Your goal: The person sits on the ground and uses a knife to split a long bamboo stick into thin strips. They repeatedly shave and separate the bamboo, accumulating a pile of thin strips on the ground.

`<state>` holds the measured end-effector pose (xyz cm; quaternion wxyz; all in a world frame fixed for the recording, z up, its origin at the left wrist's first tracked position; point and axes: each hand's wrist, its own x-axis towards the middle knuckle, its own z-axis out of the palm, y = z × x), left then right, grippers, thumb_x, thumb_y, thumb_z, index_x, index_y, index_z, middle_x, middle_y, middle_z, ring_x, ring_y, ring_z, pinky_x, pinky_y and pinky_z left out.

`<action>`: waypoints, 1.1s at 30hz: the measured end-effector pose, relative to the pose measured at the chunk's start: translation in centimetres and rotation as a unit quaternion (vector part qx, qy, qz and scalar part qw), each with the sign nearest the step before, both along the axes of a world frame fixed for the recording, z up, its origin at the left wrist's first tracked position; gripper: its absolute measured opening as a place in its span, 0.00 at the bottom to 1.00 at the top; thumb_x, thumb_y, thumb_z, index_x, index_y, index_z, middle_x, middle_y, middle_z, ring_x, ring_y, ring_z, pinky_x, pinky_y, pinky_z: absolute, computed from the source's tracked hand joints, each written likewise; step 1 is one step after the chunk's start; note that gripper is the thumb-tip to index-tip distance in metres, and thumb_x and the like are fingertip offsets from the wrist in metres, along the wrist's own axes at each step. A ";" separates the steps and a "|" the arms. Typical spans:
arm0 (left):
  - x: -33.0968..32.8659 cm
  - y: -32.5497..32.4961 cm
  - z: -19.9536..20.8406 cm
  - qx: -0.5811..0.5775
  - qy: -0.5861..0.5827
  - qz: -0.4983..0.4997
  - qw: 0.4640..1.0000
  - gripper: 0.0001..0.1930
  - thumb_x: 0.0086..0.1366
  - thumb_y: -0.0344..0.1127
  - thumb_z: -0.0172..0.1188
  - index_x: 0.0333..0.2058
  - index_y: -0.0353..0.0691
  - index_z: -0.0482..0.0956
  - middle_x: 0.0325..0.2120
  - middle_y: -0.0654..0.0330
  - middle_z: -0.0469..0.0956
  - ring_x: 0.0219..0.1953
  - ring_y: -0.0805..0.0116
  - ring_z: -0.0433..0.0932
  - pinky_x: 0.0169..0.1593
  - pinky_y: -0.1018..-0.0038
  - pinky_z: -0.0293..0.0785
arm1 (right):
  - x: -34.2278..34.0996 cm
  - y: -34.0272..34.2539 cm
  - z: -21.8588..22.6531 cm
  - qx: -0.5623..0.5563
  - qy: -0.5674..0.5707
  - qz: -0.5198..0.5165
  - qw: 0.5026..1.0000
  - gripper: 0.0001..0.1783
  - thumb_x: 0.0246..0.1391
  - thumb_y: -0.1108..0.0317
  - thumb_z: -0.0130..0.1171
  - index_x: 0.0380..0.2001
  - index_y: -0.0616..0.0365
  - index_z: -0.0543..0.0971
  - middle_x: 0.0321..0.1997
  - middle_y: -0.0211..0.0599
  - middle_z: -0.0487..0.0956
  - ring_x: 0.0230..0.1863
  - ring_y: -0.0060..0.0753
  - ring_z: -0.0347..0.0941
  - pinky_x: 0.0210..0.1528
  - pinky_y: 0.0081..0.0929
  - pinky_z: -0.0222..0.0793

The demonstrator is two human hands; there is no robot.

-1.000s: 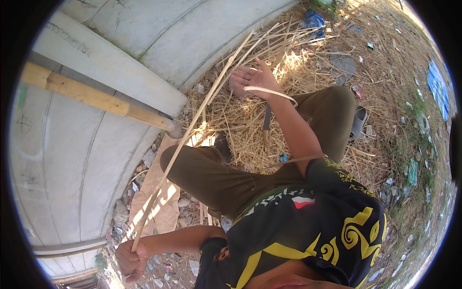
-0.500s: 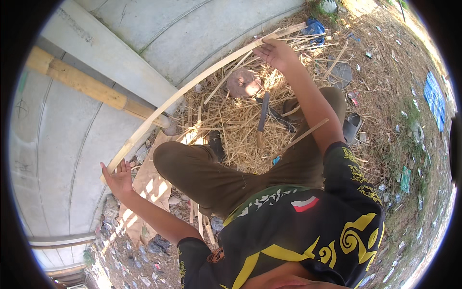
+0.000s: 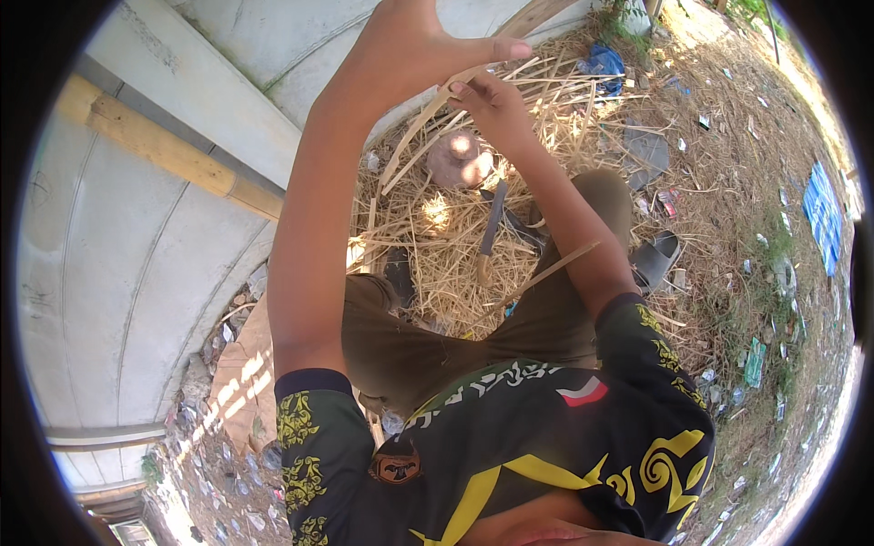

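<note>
My left hand [image 3: 414,50] is raised high at the top of the view, close to the camera. Its thumb stretches out to the right, apart from the palm, over a long pale bamboo strip [image 3: 539,13]; the other fingers are mostly cut off by the upper edge. Just below it, my right hand [image 3: 499,107] has its fingertips closed on the strip. Under my hands lies a heap of thin bamboo shavings [image 3: 446,250] between my folded legs. A knife [image 3: 492,221] with a dark blade and light handle rests on the heap, beside a round reddish stone [image 3: 460,159].
A grey concrete wall [image 3: 100,273] with a bamboo pole [image 3: 164,146] stands on the left. Blue plastic [image 3: 604,65] lies beyond the shavings. A dark sandal [image 3: 655,259] is by my right knee, and brown cardboard [image 3: 241,391] by the left. Litter dots the ground at right.
My left hand has left the strip's lower-left end and swung up and right, near my right hand. The strip no longer spans the left side. My right hand has shifted slightly left and down.
</note>
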<state>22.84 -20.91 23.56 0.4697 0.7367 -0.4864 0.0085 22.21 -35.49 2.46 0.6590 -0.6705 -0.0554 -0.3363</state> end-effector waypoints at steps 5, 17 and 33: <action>1.4 -4.7 -0.7 0.080 0.066 -0.102 0.989 0.27 0.66 0.62 0.59 0.32 0.37 0.78 0.16 0.64 0.74 0.19 0.76 0.71 0.27 0.78 0.69 | -0.3 2.1 0.8 -0.055 -0.018 -0.010 0.998 0.12 0.65 0.66 0.58 0.47 0.61 0.81 0.36 0.35 0.84 0.38 0.20 0.77 0.41 0.22 0.71; 1.3 2.0 2.6 -0.144 0.026 -0.098 0.984 0.23 0.62 0.47 0.69 0.15 0.50 0.66 0.08 0.73 0.57 0.09 0.81 0.55 0.14 0.81 0.47 | -1.7 -1.5 -0.7 0.185 0.096 -0.018 0.978 0.18 0.65 0.60 0.52 0.42 0.64 0.80 0.40 0.40 0.84 0.35 0.29 0.82 0.37 0.23 0.76; -1.3 8.1 6.3 -0.320 0.028 -0.065 0.945 0.46 0.55 0.85 0.37 0.22 0.39 0.76 0.10 0.69 0.45 0.13 0.75 0.44 0.21 0.75 0.46 | -0.7 -1.3 -2.8 0.143 0.245 0.034 0.958 0.15 0.58 0.61 0.53 0.32 0.63 0.82 0.28 0.37 0.83 0.26 0.28 0.80 0.30 0.25 0.77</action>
